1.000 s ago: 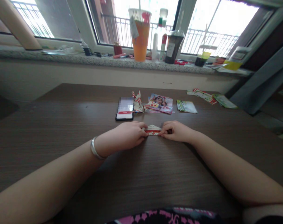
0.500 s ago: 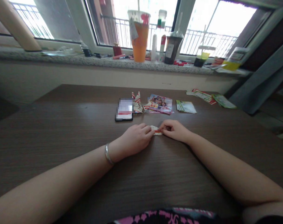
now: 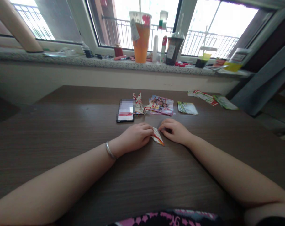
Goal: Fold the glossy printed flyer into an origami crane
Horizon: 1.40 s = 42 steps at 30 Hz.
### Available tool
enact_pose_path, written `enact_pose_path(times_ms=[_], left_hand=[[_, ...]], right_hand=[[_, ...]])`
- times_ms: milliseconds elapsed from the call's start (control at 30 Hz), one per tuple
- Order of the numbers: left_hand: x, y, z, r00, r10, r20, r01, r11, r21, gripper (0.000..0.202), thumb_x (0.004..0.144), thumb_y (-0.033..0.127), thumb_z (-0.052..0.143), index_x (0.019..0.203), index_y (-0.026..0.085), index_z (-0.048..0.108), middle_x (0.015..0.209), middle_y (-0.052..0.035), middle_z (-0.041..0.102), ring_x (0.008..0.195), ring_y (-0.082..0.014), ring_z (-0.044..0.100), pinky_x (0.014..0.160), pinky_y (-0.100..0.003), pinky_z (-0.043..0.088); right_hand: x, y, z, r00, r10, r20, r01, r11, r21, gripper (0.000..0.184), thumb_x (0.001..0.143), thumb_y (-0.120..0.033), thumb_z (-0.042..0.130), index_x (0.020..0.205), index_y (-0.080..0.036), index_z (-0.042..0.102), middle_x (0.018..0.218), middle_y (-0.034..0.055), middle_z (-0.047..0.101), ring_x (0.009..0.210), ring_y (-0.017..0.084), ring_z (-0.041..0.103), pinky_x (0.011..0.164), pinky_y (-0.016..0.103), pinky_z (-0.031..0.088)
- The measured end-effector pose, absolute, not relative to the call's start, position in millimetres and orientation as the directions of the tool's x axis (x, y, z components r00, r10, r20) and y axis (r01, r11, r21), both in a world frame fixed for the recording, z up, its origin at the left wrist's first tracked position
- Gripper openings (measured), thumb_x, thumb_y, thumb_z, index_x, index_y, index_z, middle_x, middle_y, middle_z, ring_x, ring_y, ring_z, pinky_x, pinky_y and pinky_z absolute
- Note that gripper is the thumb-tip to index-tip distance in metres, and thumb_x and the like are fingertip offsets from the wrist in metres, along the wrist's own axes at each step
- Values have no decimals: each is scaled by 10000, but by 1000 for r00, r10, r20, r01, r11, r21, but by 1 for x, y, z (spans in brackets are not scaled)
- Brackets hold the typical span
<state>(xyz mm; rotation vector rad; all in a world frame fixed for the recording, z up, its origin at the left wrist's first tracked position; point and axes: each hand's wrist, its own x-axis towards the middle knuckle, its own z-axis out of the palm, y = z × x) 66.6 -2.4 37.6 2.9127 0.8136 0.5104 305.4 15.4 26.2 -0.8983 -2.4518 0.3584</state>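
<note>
A small folded piece of printed paper (image 3: 158, 137), white with red and orange stripes, lies slanted on the brown table between my hands. My left hand (image 3: 141, 133), with a silver bangle on its wrist, pinches the paper's upper left part, and its fingers cover that edge. Just right of the paper rests my right hand (image 3: 174, 130), fingers curled with a gap between thumb and forefinger. Nothing shows in its grasp, though its fingertips are very near the paper's edge.
Beyond my hands lie a phone (image 3: 125, 111), a folded paper figure (image 3: 139, 105), a pile of printed leaflets (image 3: 162, 105) and a small stack of cards (image 3: 188, 108). Paper strips (image 3: 204, 96) sit at the far right. Cups, including an orange drink (image 3: 141, 40), stand on the windowsill.
The paper has turned, so its free end now points toward me at the lower right. My right hand has let go of its right end; my left hand still pinches it.
</note>
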Motion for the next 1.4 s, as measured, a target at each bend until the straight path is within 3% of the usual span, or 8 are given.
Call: enact_pose_path(times_ms=[200, 467, 767, 933, 1167, 1400], left_hand=[[66, 0, 37, 784, 525, 331, 498, -850, 168, 238, 955, 239, 453, 978, 179, 682, 977, -81, 638, 960, -190, 555, 880, -335, 461], [66, -1, 33, 746, 569, 347, 562, -817, 131, 215, 938, 251, 460, 955, 182, 663, 941, -68, 591, 874, -175, 535, 792, -309, 447], [66, 1, 36, 725, 606, 326, 564, -795, 223, 189, 937, 257, 474, 977, 159, 631, 960, -77, 616, 917, -187, 558, 837, -318, 453], [67, 3, 34, 686, 657, 312, 583, -753, 304, 185, 928, 297, 500, 960, 146, 601, 911, -73, 628, 876, -187, 582, 813, -320, 477], [66, 4, 35, 766, 567, 303, 464, -814, 349, 132, 922, 230, 501, 961, 153, 601, 1027, -79, 629, 986, -179, 581, 913, -321, 464], [65, -1, 35, 745, 592, 306, 507, -801, 317, 204, 790, 284, 680, 950, 177, 610, 1156, -86, 578, 1041, -212, 561, 927, -336, 468]], right_hand=[[304, 12, 27, -711, 622, 328, 552, 783, -289, 215, 846, -136, 551, 997, -203, 689, 1002, 62, 670, 974, 186, 582, 897, 354, 446], [300, 9, 30, -734, 592, 332, 542, 806, -238, 185, 872, -163, 550, 993, -210, 682, 1086, 68, 682, 1010, 192, 584, 911, 374, 444], [295, 2, 33, -784, 520, 339, 515, 850, -111, 175, 901, -219, 530, 952, -202, 697, 945, 67, 687, 916, 201, 565, 846, 349, 463], [294, 1, 34, -794, 501, 344, 516, 855, -55, 196, 910, -247, 529, 1017, -191, 684, 1060, 78, 679, 980, 215, 550, 887, 367, 463], [295, 1, 33, -788, 498, 363, 516, 855, -53, 198, 908, -271, 549, 1047, -196, 668, 1130, 66, 674, 1065, 223, 554, 938, 375, 463], [295, 3, 31, -770, 508, 386, 540, 841, -31, 206, 899, -266, 571, 1072, -200, 662, 1135, 53, 688, 1062, 215, 582, 938, 360, 467]])
